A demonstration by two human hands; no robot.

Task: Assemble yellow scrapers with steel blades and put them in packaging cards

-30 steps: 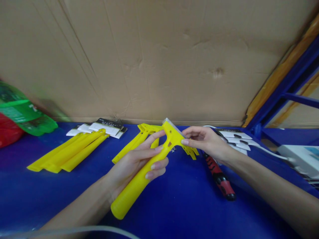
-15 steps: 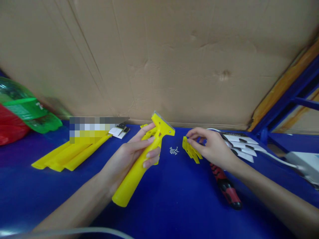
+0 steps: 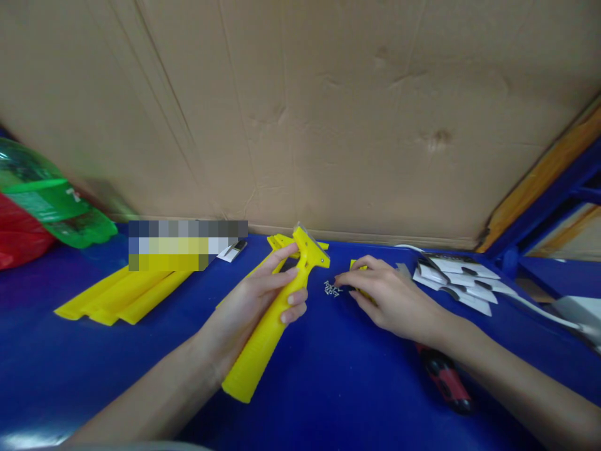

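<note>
My left hand [image 3: 277,291] is wrapped round the handle of a yellow scraper [image 3: 263,344], its head tilted up and away from me. More yellow scraper parts [image 3: 282,241] lie on the table behind that hand, partly covered by it. Just right of the scraper head is a small pile of silver screws [image 3: 332,289]. My right hand [image 3: 380,288] reaches to the edge of this pile, thumb and forefinger apart, with nothing visible between them. Small yellow pieces [image 3: 359,265] lie under the right hand, mostly hidden by it.
Finished-looking yellow scrapers [image 3: 136,297] lie at left, partly pixelated. A red and black screwdriver [image 3: 448,382] rests below my right wrist. White packets [image 3: 462,282] and a white cable [image 3: 535,305] are at right. A green bottle [image 3: 56,200] stands far left; cardboard [image 3: 300,113] rises behind the blue table.
My right hand has moved from the small yellow pieces down and left to the screws, its fingers opening. The scraper in my left hand has shifted slightly right and down in view.
</note>
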